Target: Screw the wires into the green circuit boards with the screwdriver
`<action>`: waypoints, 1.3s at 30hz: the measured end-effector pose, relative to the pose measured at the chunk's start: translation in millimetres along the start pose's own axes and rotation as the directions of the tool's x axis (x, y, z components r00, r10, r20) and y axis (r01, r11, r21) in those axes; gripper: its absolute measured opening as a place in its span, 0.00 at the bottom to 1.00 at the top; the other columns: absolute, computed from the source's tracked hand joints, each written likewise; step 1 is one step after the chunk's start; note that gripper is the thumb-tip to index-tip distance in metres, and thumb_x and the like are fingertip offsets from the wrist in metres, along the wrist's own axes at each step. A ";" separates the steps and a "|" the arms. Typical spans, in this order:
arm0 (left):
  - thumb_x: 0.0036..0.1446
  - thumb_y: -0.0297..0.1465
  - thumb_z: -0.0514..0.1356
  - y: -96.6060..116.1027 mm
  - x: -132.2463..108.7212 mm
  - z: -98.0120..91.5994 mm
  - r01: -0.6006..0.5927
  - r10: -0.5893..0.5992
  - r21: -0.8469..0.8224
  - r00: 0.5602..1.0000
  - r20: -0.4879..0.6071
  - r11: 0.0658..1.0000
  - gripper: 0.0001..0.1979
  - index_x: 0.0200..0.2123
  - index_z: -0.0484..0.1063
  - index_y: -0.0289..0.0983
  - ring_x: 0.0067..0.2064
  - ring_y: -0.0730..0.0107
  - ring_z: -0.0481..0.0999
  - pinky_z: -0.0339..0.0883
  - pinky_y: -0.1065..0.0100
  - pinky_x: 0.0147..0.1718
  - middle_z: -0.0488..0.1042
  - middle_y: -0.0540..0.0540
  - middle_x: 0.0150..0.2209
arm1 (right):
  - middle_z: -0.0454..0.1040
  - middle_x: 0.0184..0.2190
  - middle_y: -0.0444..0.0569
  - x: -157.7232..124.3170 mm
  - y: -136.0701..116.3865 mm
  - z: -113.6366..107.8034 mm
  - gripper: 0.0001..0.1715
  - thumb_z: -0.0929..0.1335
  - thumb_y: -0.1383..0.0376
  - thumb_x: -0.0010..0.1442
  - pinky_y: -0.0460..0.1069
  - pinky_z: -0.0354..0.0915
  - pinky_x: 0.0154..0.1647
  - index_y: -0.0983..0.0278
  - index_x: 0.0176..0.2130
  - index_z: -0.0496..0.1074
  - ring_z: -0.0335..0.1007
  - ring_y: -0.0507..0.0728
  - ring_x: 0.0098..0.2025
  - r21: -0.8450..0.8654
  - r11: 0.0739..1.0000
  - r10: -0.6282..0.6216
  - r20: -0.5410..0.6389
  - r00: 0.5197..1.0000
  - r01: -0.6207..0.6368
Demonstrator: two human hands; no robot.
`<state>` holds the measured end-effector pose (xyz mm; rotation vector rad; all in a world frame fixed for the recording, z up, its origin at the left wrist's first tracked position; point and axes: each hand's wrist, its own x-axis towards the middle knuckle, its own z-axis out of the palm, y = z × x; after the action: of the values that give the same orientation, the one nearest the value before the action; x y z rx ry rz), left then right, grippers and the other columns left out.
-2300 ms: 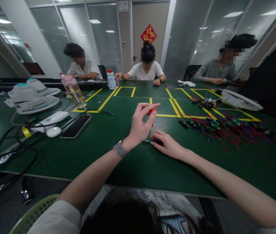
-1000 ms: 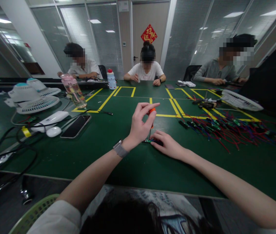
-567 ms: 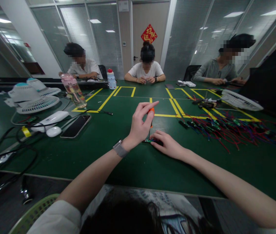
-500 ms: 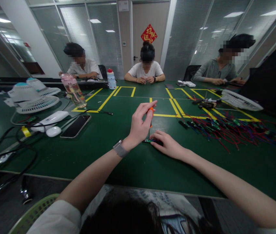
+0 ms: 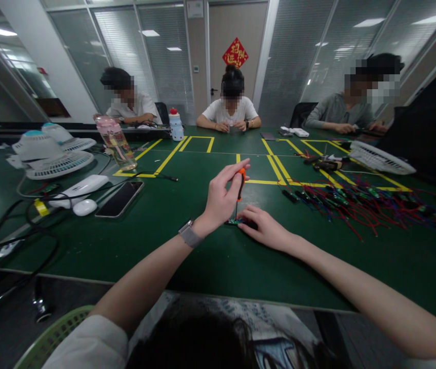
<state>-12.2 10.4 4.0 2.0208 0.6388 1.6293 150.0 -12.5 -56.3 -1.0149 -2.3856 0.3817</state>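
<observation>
My left hand, with a watch on its wrist, is closed on an orange and black screwdriver. The screwdriver stands nearly upright, its thin shaft pointing down to a small green circuit board on the green table. Whether the tip sits in a screw is too small to tell. My right hand rests on the table, its fingertips pinching the board's right end, where a dark part shows under the fingers.
Circuit boards with red and blue wires lie heaped at the right, near pliers. A phone, a white mouse, cables, fans and a pink-capped bottle are at left. Three people sit across the table.
The left fingers have shifted slightly around the screwdriver handle, so more of its orange and black grip shows. My right hand and the board have stayed in place.
</observation>
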 end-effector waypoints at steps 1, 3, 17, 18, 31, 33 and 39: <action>0.65 0.31 0.50 0.1 -0.1 0.3 0.000 0.000 0.014 1.000 -0.010 1.000 0.15 0.53 0.69 0.40 0.41 0.72 0.76 0.70 0.68 0.41 0.74 0.44 0.47 | 0.68 0.35 0.49 0.0 0.2 0.1 0.06 0.65 0.68 0.62 0.51 0.65 0.39 0.64 0.41 0.70 0.66 0.56 0.37 -0.001 1.000 -0.001 -0.001 1.000 0.001; 0.63 0.30 0.55 0.7 0.0 0.7 -0.026 0.030 0.093 0.999 -0.042 0.995 0.13 0.50 0.71 0.40 0.40 0.72 0.74 0.69 0.69 0.41 0.74 0.45 0.43 | 0.68 0.35 0.50 -0.1 0.8 0.4 0.06 0.65 0.68 0.62 0.51 0.64 0.39 0.64 0.40 0.70 0.66 0.56 0.37 -0.004 1.000 -0.004 -0.001 1.000 0.004; 0.61 0.29 0.58 1.7 0.7 0.9 -0.054 0.068 0.156 0.994 -0.087 0.986 0.12 0.48 0.72 0.39 0.41 0.72 0.72 0.68 0.69 0.42 0.73 0.46 0.41 | 0.68 0.36 0.50 -0.5 0.8 0.4 0.06 0.65 0.68 0.62 0.51 0.65 0.39 0.64 0.41 0.70 0.66 0.56 0.37 0.001 1.000 -0.005 -0.001 1.000 0.005; 0.59 0.30 0.60 1.9 0.8 0.6 -0.060 0.081 0.194 0.991 -0.105 0.979 0.11 0.46 0.74 0.39 0.39 0.73 0.72 0.68 0.69 0.41 0.71 0.47 0.39 | 0.68 0.36 0.50 -0.7 0.9 0.3 0.06 0.65 0.68 0.62 0.51 0.65 0.39 0.64 0.41 0.70 0.66 0.56 0.37 0.002 1.000 -0.006 -0.002 1.000 0.006; 0.60 0.30 0.59 2.4 0.5 -0.2 -0.052 0.072 0.181 0.992 -0.108 0.982 0.09 0.44 0.75 0.39 0.38 0.73 0.71 0.69 0.70 0.39 0.71 0.47 0.38 | 0.68 0.35 0.49 -0.5 1.1 0.8 0.06 0.65 0.68 0.62 0.51 0.65 0.39 0.64 0.41 0.70 0.66 0.56 0.37 0.001 1.000 -0.006 -0.006 1.000 0.006; 0.60 0.31 0.59 2.3 0.6 -1.0 -0.057 0.079 0.206 0.991 -0.104 0.977 0.10 0.44 0.75 0.39 0.38 0.73 0.71 0.68 0.69 0.39 0.69 0.47 0.39 | 0.68 0.35 0.49 -0.6 1.1 0.8 0.06 0.65 0.68 0.62 0.51 0.65 0.39 0.64 0.41 0.70 0.66 0.56 0.37 0.001 1.000 -0.004 -0.004 1.000 0.004; 0.66 0.30 0.49 1.8 0.5 -0.1 -0.007 0.008 0.023 1.000 -0.025 1.000 0.15 0.52 0.70 0.41 0.43 0.71 0.75 0.70 0.67 0.44 0.73 0.45 0.47 | 0.68 0.35 0.49 0.1 0.5 0.2 0.06 0.65 0.68 0.62 0.50 0.64 0.39 0.64 0.41 0.70 0.66 0.56 0.37 0.012 1.000 -0.005 -0.005 1.000 0.005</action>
<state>-12.1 9.3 5.6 2.0243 0.6623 1.6608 150.1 -12.2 -56.7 -1.0033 -2.3776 0.3910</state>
